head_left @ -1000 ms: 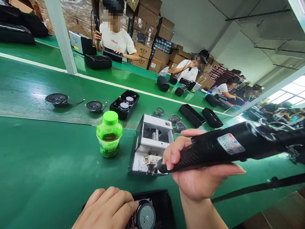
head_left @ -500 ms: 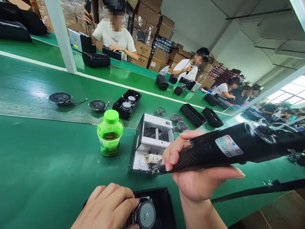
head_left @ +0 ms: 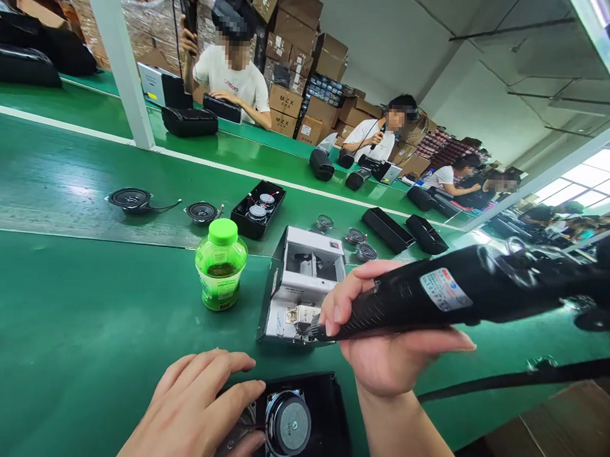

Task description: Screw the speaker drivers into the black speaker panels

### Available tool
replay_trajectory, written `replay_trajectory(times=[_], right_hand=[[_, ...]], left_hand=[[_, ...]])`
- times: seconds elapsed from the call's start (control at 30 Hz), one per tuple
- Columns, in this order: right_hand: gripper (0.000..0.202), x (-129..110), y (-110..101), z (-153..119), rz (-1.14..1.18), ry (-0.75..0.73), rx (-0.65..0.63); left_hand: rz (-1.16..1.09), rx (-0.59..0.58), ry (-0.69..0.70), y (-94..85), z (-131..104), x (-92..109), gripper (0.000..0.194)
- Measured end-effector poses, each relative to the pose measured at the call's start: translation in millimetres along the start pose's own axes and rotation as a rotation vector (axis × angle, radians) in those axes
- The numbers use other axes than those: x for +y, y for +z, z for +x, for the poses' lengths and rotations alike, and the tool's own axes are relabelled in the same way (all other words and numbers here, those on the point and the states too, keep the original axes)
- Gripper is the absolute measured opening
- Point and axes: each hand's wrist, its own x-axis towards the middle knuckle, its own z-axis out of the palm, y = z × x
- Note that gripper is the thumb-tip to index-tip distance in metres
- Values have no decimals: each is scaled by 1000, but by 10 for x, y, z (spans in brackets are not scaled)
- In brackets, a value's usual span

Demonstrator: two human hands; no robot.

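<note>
A speaker (head_left: 292,425) sits in a casing (head_left: 330,413) before the screw dispenser (head_left: 305,294), a bottle (head_left: 220,269) left of the dispenser.

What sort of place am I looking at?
It looks like a factory workshop dealing with speakers: loose speakers lie on a green work surface, cardboard boxes are stacked behind, and the right hand grips a black handheld tool.

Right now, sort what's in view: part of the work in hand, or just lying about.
Likely in use:
black cylindrical power tool, in the right hand
round grey-backed speaker in a black rectangular housing, by the left hand
white box-shaped machine

Likely just lying about:
green plastic bottle
leftmost round black speaker
</note>
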Motion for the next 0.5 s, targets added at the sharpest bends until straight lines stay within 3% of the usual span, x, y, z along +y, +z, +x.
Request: replay_trajectory(times=[0.27, 0.43, 0.5], right_hand=[[89, 87, -15, -16, -27, -14, 34], [75, -258, -38, -255, 55, 70, 47], [58, -413, -135, -422, 54, 62, -21]], left_hand=[[-22, 2, -44, -82, -107, -137, 26], [-13, -23, -6, -120, -209, -220, 39], [-9, -55, 30, -132, -247, -202, 46]])
